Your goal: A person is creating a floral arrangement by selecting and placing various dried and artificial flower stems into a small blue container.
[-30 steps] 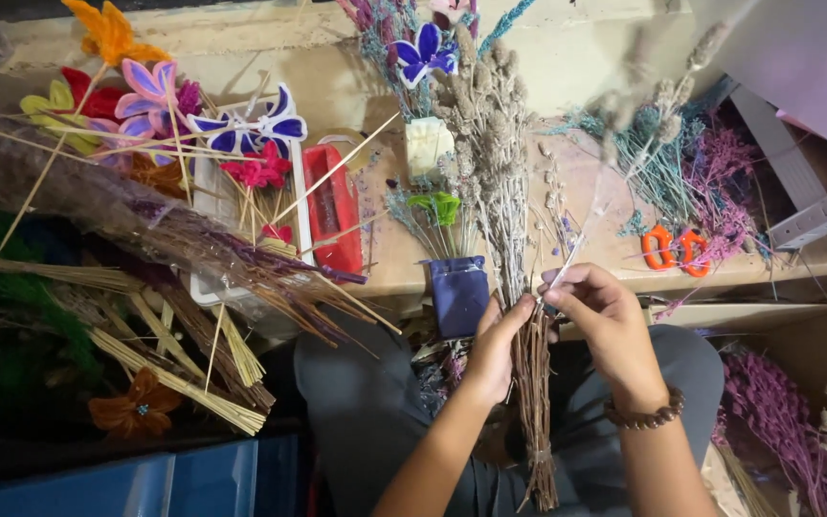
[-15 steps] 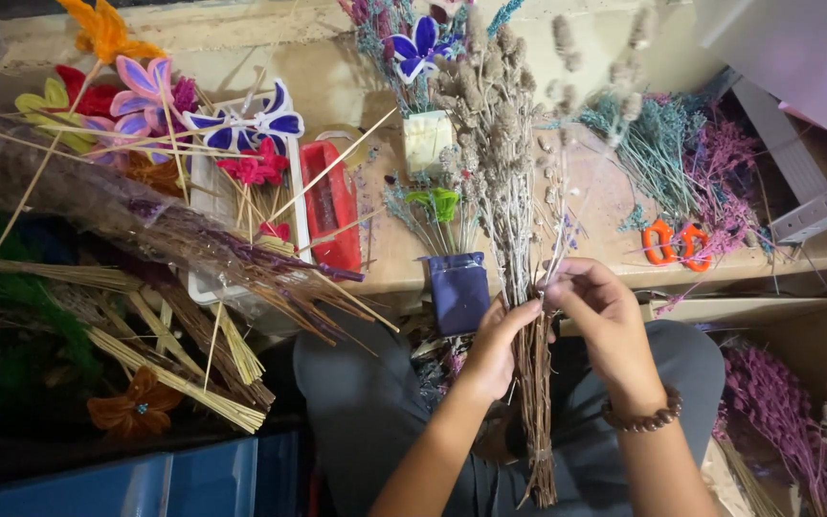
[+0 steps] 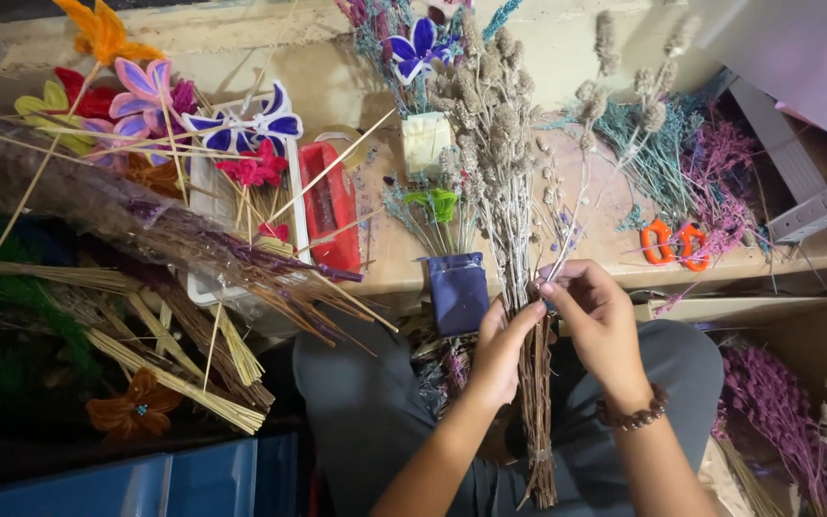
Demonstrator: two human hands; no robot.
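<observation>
Head view: left hand [image 3: 496, 352] wrapped around a bunch of dried stems [image 3: 514, 239], brown and bristly at the tips, bare twigs trailing below the fingers. Right hand [image 3: 601, 321] pinching a thin pale sprig [image 3: 576, 196] beside the bunch. Orange scissors [image 3: 674, 240] right of the fingers.

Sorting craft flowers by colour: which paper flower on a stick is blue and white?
The blue-and-white flower above the red tray; neighbours are pink, red, orange.

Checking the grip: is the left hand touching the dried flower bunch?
Touching. Head view shows the left hand wrapped around the stems of the dried flower bunch.
</observation>
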